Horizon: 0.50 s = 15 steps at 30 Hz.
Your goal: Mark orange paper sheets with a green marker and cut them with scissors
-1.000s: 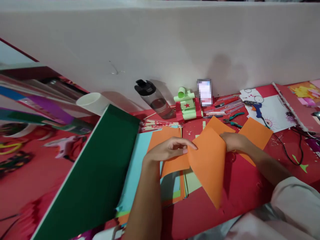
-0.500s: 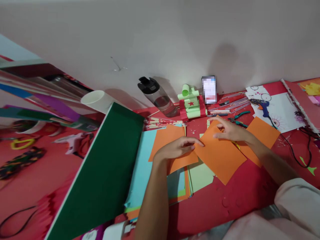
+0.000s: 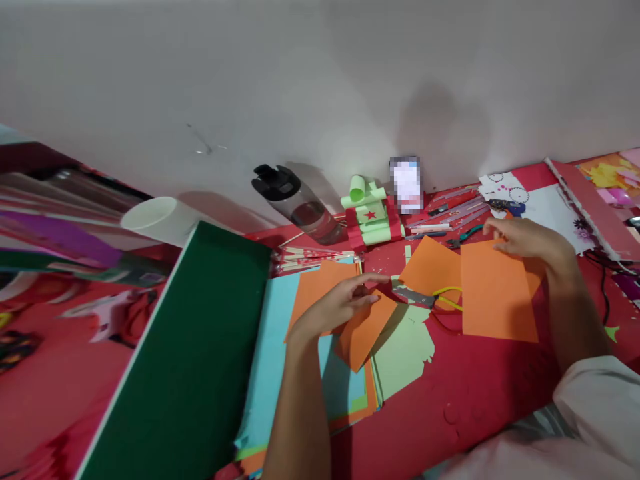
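Head view: at the far left a pink glue gun (image 3: 111, 317) lies on the red tabletop (image 3: 400, 433), and a white cup (image 3: 157, 220) stands beyond the tilted green board (image 3: 185, 360). Right of the board is a stack of coloured paper (image 3: 280, 310), with a dark-lidded bottle (image 3: 303, 210) on its far side. My left hand (image 3: 340, 303) is over the stack's right part, index finger and thumb apart, the thumb at the far edge of a small orange piece (image 3: 367, 333); I cannot tell whether my other fingers grip it. Just right is pale green paper (image 3: 405, 353) with a ragged edge, and farther off a green paper model (image 3: 373, 213) and a phone (image 3: 407, 183). Open scissors (image 3: 433, 301) lie between my hands, partly over another orange sheet (image 3: 430, 263). My right hand (image 3: 525, 241) pinches the far edge of a large orange sheet (image 3: 495, 293), which covers part of the scissors' yellow handles. Beyond that hand are pliers (image 3: 469, 235) and a blue glue gun (image 3: 515, 208).
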{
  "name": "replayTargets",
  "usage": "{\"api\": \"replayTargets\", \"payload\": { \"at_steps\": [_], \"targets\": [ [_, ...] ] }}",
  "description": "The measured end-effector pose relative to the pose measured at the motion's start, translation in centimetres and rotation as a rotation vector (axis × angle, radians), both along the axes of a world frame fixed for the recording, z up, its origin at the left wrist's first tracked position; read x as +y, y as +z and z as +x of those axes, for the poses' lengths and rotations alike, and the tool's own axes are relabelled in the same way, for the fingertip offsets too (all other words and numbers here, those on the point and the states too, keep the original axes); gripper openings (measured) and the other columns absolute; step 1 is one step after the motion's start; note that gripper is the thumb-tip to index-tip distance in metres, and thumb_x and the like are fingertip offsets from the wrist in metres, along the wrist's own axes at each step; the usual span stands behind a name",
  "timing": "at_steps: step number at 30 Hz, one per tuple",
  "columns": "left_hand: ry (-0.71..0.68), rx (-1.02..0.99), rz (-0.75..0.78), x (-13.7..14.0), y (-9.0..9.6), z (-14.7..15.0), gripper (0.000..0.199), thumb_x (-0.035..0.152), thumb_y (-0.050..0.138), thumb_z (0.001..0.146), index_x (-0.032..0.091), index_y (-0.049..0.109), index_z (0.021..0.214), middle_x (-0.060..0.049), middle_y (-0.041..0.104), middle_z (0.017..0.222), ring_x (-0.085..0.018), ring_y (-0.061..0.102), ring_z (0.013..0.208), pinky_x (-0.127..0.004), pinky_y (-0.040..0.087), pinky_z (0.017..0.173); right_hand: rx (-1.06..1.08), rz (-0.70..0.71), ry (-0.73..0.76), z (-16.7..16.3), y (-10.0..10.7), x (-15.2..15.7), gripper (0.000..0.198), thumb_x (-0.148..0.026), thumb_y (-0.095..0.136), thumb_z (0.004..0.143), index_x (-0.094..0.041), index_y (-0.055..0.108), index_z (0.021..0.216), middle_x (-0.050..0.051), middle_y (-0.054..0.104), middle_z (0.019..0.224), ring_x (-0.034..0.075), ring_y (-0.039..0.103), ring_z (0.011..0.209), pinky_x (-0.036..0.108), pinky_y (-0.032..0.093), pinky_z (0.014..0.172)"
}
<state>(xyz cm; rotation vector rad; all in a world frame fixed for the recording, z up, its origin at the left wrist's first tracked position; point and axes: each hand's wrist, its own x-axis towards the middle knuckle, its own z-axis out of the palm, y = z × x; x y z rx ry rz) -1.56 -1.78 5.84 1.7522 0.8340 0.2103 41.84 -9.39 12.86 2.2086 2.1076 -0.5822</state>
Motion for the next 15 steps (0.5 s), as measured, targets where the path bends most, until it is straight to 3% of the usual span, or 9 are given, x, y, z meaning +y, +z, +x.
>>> {"api": "replayTargets", "payload": {
  "at_steps": [4, 7, 15],
  "targets": [
    [0.011, -0.026, -0.001, 0.1, 0.3, 0.0, 0.045, 0.051, 0.071, 0.094, 0.025, 0.074, 0.130, -0.010, 0.077, 0.113, -0.027, 0.070, 0.102, -0.034, 0.058, 0.084, -0.219, -0.197, -0.247, 3.8, -0.6, -0.7, 0.027, -0.016, 0.065, 0.078, -0.025, 0.074, 0.101, 0.006, 0.077, 0.092, 0.023, 0.068, 0.077, 0.030, 0.038, 0.064],
    [0.036, -0.042, 0.000, 0.2, -0.1, 0.1, 0.045, 0.055, 0.076, 0.089, 0.025, 0.076, 0.123, -0.011, 0.076, 0.114, -0.027, 0.071, 0.100, -0.034, 0.059, 0.083, -0.236, -0.280, -0.383, 5.4, -0.6, -1.2, 0.015, -0.013, 0.067, 0.072, -0.021, 0.073, 0.083, 0.009, 0.076, 0.083, 0.023, 0.067, 0.070, 0.032, 0.039, 0.062],
    [0.176, -0.015, -0.054, 0.3, -2.0, 1.1, 0.045, 0.058, 0.077, 0.087, 0.021, 0.075, 0.112, -0.003, 0.067, 0.084, -0.015, 0.054, 0.064, -0.026, 0.045, 0.059, -0.089, -0.381, -0.443, 7.5, -0.4, -2.0, 0.013, -0.009, 0.071, 0.066, -0.020, 0.064, 0.065, 0.007, 0.067, 0.065, 0.022, 0.062, 0.062, 0.031, 0.041, 0.056]
  ]
}}
